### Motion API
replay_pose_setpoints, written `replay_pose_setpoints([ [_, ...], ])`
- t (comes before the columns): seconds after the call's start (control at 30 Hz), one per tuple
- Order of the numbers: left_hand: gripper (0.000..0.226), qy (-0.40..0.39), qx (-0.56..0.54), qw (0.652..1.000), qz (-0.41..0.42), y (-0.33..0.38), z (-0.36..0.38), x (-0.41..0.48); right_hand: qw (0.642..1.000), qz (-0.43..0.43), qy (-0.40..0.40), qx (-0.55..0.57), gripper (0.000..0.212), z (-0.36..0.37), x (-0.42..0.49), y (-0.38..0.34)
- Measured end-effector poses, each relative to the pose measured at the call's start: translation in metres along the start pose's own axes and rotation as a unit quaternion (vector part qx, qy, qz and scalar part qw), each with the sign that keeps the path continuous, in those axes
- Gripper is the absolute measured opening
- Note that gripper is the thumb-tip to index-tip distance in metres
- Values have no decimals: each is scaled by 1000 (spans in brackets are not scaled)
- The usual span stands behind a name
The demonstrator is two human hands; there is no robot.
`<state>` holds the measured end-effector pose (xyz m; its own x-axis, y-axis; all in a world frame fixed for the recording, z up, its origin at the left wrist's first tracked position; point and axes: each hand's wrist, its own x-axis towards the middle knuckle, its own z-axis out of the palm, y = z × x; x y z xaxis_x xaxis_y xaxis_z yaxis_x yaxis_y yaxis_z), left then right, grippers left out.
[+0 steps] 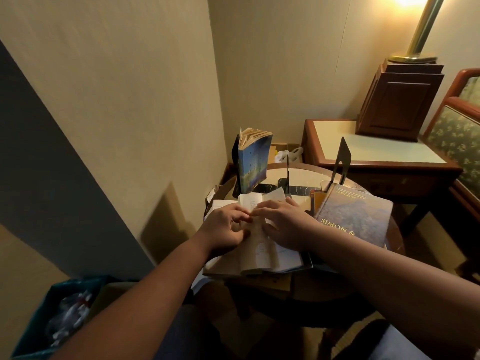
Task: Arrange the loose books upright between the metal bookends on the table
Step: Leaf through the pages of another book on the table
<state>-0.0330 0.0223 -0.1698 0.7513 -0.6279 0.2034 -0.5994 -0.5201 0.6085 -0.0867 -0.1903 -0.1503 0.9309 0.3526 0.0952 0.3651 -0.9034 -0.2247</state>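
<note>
A blue paperback (253,163) stands upright against the left black bookend (235,162) at the back of the round table (306,172). The right bookend (342,159) stands alone further right, and a thin upright divider (287,172) sits between them. Both my hands are on a small pale open book (257,250) lying on a pile at the table's near side. My left hand (226,227) pinches its pages with curled fingers, and my right hand (280,224) lies over it with fingers bent on the paper. A large blue hardback (355,216) lies flat to the right.
A wooden side table (376,154) with a wooden box (397,100) and a brass lamp (420,29) stands behind on the right. A teal bin (59,315) with crumpled paper sits on the floor at left. A patterned chair (459,141) is at far right.
</note>
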Motion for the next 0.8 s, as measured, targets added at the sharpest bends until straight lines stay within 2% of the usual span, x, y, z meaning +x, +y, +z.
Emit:
replay_pose_setpoints([
  [0.1,30,11,4,1000,11,0,0,-1,999,6,-35,6,42,1,1,1],
  [0.23,35,39,49,998,25,-12,-5,-8,999,-18,-27,-4,40,-2,0,-5],
  [0.37,48,45,101,994,-4,-29,-13,-18,997,-49,-48,-35,33,0,9,-13],
  [0.5,54,55,105,992,-40,-38,-9,-31,998,-35,-42,-44,33,0,16,-19],
  [0.67,48,65,88,992,-62,-42,-1,-37,993,-10,-64,-100,65,-1,18,-36],
  [0.8,35,69,84,992,-58,-42,0,-36,994,54,-64,-71,93,4,19,-48],
])
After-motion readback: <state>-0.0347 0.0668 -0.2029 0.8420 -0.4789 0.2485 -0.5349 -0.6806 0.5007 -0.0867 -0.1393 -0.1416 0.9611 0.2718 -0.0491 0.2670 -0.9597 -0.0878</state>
